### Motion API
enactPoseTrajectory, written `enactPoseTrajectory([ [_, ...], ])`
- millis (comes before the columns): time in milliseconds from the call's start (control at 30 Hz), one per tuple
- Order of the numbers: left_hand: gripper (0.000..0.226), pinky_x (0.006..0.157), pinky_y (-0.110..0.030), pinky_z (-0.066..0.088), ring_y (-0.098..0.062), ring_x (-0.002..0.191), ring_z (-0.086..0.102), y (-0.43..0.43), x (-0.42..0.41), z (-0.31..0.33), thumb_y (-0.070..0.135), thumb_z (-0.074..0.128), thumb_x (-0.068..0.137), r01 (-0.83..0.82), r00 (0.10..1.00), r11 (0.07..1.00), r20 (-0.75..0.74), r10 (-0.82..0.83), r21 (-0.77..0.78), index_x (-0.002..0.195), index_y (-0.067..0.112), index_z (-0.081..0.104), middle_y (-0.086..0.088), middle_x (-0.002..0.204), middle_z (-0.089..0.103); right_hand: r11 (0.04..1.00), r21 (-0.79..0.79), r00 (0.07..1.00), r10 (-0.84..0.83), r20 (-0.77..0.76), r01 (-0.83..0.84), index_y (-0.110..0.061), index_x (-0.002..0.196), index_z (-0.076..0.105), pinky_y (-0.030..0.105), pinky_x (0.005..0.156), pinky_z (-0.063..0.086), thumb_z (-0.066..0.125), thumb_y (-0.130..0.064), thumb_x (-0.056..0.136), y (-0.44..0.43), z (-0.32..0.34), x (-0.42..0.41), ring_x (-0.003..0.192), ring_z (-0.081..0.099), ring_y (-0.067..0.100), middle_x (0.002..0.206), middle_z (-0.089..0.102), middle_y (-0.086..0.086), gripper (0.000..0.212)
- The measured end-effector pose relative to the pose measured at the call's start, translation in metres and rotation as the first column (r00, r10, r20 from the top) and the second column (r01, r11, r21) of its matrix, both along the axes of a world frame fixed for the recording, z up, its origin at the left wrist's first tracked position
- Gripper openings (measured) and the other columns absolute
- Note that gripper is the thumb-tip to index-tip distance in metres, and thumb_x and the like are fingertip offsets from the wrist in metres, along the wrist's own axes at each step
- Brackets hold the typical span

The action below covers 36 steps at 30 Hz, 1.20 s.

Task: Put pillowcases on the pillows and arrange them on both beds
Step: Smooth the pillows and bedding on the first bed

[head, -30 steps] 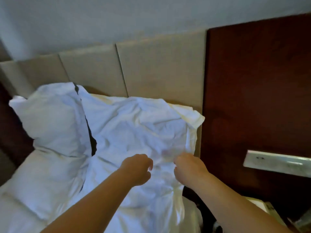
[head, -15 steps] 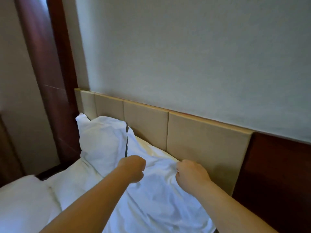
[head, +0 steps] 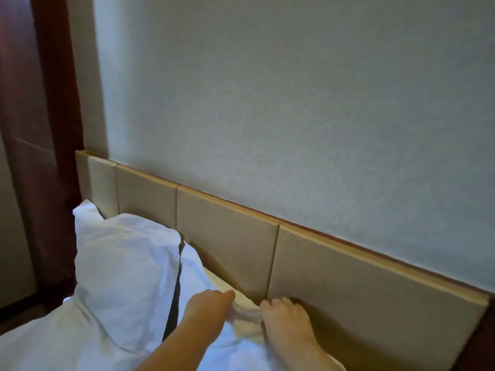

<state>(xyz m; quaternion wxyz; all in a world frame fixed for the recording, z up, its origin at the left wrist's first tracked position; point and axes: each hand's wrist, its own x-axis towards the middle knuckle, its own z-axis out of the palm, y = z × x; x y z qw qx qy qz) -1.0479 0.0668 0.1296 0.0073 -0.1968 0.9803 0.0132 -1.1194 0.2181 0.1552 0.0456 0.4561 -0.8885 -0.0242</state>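
A white pillow in its pillowcase [head: 123, 279] stands propped against the beige headboard [head: 230, 245] at the left. To its right lies a second pillow in a white pillowcase [head: 198, 279], low against the headboard. My left hand [head: 211, 310] and my right hand [head: 286, 317] both grip bunched white pillowcase fabric [head: 245, 313] between them, close to the headboard. The lower part of this pillow is cut off by the frame's bottom edge.
A grey textured wall [head: 294, 116] rises above the headboard. Dark wooden panelling [head: 40, 129] runs down the left side. White bedding [head: 53, 346] covers the mattress at the lower left.
The view has tilted up and turned left. Both hands have moved forward to the headboard, drawn closer together, and now bunch the fabric between them.
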Motion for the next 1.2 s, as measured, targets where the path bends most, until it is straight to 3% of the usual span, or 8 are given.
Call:
enactPoseTrajectory([
  [100,0.028,0.096,-0.033,0.044,-0.023,0.114,0.056,-0.006,-0.013,-0.001,0.028,0.052,0.097,0.007,1.0,1.0,0.008,-0.007,-0.016,0.123,0.019,0.049,-0.006,0.125,0.057,0.999,0.043,1.0,-0.008,0.005,0.008,-0.01,0.116,0.058,0.04,0.092,0.042,0.039,-0.014,0.097,-0.001,-0.001,-0.009,0.115,0.049,0.028,0.122,0.057,0.011,0.027],
  [367,0.027,0.089,-0.032,0.045,-0.022,0.104,0.058,-0.011,-0.042,0.039,0.026,0.033,0.102,-0.012,0.927,1.0,-0.374,0.01,-0.002,0.109,0.017,0.058,-0.004,0.113,0.063,0.989,-0.133,0.983,-0.085,-0.162,0.064,-0.016,0.11,0.06,0.034,0.086,0.048,0.054,-0.016,0.093,0.002,0.027,-0.013,0.1,0.06,0.024,0.108,0.065,0.007,0.019],
  [533,0.021,0.082,-0.035,0.052,-0.023,0.096,0.061,0.014,-0.045,0.031,0.029,0.035,0.1,-0.005,0.917,0.993,-0.396,0.052,0.119,0.108,0.02,0.052,-0.003,0.109,0.064,0.999,-0.001,0.984,-0.045,-0.174,0.046,-0.008,0.116,0.055,0.039,0.092,0.043,0.046,-0.014,0.096,0.004,0.029,-0.007,0.11,0.052,0.03,0.118,0.059,0.014,0.022],
  [633,0.018,0.077,-0.034,0.054,-0.02,0.091,0.061,0.034,-0.034,0.035,0.03,0.036,0.098,-0.005,0.875,0.988,-0.478,0.08,0.155,0.11,0.023,0.048,0.0,0.103,0.065,0.992,-0.103,0.987,-0.081,-0.135,0.067,-0.014,0.117,0.054,0.034,0.091,0.042,0.049,-0.029,0.096,0.015,0.031,-0.008,0.111,0.051,0.024,0.12,0.059,0.008,0.026],
  [733,0.026,0.086,-0.023,0.051,-0.012,0.103,0.058,0.062,-0.02,0.039,0.035,0.041,0.098,0.014,0.854,0.984,-0.515,0.079,0.175,0.122,0.03,0.046,0.006,0.119,0.06,0.973,-0.167,0.987,-0.163,0.003,0.161,-0.021,0.121,0.054,0.03,0.098,0.041,0.045,-0.054,0.093,0.037,0.029,-0.004,0.116,0.052,0.018,0.124,0.058,0.001,0.044],
  [833,0.042,0.097,-0.023,0.045,-0.011,0.118,0.054,0.094,-0.014,0.04,0.037,0.046,0.097,0.106,0.876,0.978,-0.482,-0.007,0.178,0.138,0.035,0.037,0.01,0.136,0.053,0.966,-0.148,0.977,-0.201,0.076,0.211,-0.024,0.122,0.054,0.029,0.104,0.038,0.049,-0.059,0.089,0.059,0.024,0.0,0.118,0.052,0.016,0.128,0.058,-0.002,0.049],
  [967,0.054,0.091,-0.034,0.049,-0.023,0.111,0.058,0.124,-0.012,0.029,0.029,0.049,0.092,0.215,0.949,0.967,-0.265,-0.173,0.137,0.14,0.04,0.028,0.001,0.122,0.062,0.969,-0.139,0.976,-0.189,0.109,0.203,-0.019,0.12,0.056,0.031,0.095,0.042,0.046,-0.045,0.094,0.087,0.016,0.007,0.115,0.052,0.021,0.123,0.058,0.003,0.039],
  [1200,0.036,0.089,-0.036,0.046,-0.028,0.111,0.059,0.159,-0.021,0.015,0.038,0.04,0.098,0.208,0.975,0.968,-0.114,-0.193,0.138,0.132,0.027,0.041,-0.005,0.122,0.063,0.968,-0.058,0.959,-0.231,0.166,0.243,-0.016,0.13,0.052,0.038,0.098,0.042,0.051,-0.017,0.094,0.109,-0.001,0.01,0.119,0.045,0.025,0.129,0.051,0.007,0.036],
])
